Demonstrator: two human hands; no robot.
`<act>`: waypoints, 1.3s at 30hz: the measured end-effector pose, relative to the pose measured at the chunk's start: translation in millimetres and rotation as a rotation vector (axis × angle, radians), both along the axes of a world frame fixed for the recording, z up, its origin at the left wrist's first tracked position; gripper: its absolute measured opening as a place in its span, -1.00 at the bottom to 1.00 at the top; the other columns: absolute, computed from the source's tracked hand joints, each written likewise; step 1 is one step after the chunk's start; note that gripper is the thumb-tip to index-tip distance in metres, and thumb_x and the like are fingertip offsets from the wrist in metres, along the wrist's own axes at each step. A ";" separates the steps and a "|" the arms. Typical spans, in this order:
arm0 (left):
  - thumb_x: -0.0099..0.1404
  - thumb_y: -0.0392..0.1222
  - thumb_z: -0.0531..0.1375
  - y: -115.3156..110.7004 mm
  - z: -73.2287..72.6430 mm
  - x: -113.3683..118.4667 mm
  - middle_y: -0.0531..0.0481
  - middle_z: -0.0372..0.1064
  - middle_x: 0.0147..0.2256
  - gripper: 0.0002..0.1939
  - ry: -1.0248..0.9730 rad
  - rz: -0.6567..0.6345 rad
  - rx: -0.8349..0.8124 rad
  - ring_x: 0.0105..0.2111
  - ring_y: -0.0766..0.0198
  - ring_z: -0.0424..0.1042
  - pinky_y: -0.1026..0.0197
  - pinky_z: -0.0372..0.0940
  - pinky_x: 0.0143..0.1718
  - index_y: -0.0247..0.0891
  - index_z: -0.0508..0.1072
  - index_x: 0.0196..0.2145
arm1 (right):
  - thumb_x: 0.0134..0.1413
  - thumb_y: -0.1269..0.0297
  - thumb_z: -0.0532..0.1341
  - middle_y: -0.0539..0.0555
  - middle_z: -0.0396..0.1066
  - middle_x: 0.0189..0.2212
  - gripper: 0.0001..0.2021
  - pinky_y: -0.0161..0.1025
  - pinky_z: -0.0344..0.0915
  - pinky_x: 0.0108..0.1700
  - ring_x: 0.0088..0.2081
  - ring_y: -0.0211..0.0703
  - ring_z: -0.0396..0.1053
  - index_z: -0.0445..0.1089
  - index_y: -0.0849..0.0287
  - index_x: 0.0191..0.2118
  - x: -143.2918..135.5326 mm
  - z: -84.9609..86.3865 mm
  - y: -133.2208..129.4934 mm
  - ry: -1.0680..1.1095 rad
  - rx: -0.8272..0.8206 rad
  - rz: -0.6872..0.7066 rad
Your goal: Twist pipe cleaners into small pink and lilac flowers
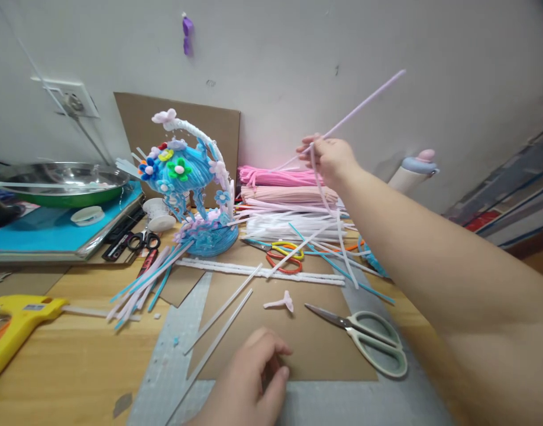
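Note:
My right hand (pixel 331 158) is raised in front of the wall, its fingers closed on a pale lilac pipe cleaner (pixel 364 105) that slants up to the right. Another pale strand (pixel 319 177) hangs down from the same fingers. Low over the cardboard sheet (pixel 329 355), my left hand (pixel 254 378) is loosely curled with a gap between thumb and fingers, and nothing shows in it. Just beyond it lies a small pale pink pipe-cleaner piece (pixel 285 302). Grey-green scissors (pixel 373 340) rest to its right, and two clear glue sticks (pixel 222 322) lie to its left.
A blue pipe-cleaner jellyfish model (pixel 187 171) stands at the back. Pink pipe-cleaner bundles (pixel 284 176) and white ones (pixel 293 227) are stacked beside it. Orange-yellow scissors (pixel 284 257) lie in front. A yellow glue gun (pixel 23 322) is at left, a bottle (pixel 409 174) at right.

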State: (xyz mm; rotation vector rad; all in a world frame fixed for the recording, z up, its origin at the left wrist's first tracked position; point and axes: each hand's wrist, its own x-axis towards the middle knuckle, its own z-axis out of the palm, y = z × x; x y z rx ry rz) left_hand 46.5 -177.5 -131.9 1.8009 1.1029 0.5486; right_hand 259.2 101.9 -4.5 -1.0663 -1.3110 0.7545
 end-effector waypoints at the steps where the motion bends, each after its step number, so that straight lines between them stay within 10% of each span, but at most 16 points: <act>1: 0.16 -0.44 0.03 -0.3 -1.0 -0.3 -0.05 0.27 -0.33 -0.78 -0.001 0.003 0.006 -0.36 0.25 0.31 0.24 0.19 -0.35 -0.29 0.34 -0.24 | 0.27 0.23 -0.03 0.07 0.48 -0.38 -0.73 -0.30 0.35 -0.35 -0.41 -0.29 0.45 0.34 0.21 -0.33 5.1 3.9 -0.7 0.013 0.082 -0.055; 7: 0.20 -0.42 0.01 -1.0 -6.9 0.8 -0.01 0.27 -0.33 -0.82 -0.002 0.035 0.014 -0.34 0.27 0.31 0.24 0.20 -0.31 -0.25 0.33 -0.28 | 0.16 0.34 0.09 0.05 0.47 -0.27 -0.86 -0.19 0.27 -0.11 -0.19 -0.21 0.41 0.40 0.18 -0.26 31.9 0.7 -7.8 -0.117 0.282 -0.141; 16: 0.22 -0.40 0.01 2.7 -5.6 2.8 0.00 0.28 -0.34 -0.84 0.024 0.019 0.021 -0.35 0.29 0.31 0.26 0.19 -0.31 -0.24 0.33 -0.31 | 0.05 0.06 0.15 0.26 0.30 -0.07 -0.52 0.03 0.14 -0.09 -0.05 0.19 0.26 0.25 0.08 0.10 49.0 -15.5 -21.7 -1.332 0.082 -0.515; 21: 0.19 -0.42 0.02 3.5 -5.9 2.3 0.00 0.30 -0.35 -0.83 0.046 0.006 0.019 -0.36 0.29 0.32 0.27 0.19 -0.33 -0.24 0.35 -0.32 | 0.17 0.01 -0.04 0.25 0.41 -0.14 -0.58 -0.07 0.21 -0.25 -0.16 0.16 0.37 0.29 0.02 0.06 49.9 -22.1 -22.6 -1.441 -0.198 -0.457; 35: 0.11 -0.47 0.06 0.9 -2.9 3.1 -0.03 0.32 -0.35 -0.78 0.037 0.010 0.028 -0.36 0.27 0.35 0.26 0.25 -0.32 -0.26 0.40 -0.32 | 0.20 0.15 -0.03 0.07 0.51 -0.15 -0.65 -0.21 0.20 -0.30 -0.15 0.02 0.42 0.36 -0.09 0.01 39.7 -40.9 -48.9 -1.520 -0.045 -0.303; 39: 0.13 -0.43 0.06 1.7 21.3 5.4 -0.06 0.32 -0.22 -0.63 -0.105 0.034 -0.075 -0.37 0.30 0.37 0.30 0.26 -0.41 -0.21 0.32 -0.09 | 0.18 0.17 0.01 0.03 0.47 -0.09 -0.66 -0.21 0.19 -0.21 -0.07 -0.02 0.38 0.35 -0.06 0.03 24.7 -43.8 -72.6 -1.499 0.087 -0.216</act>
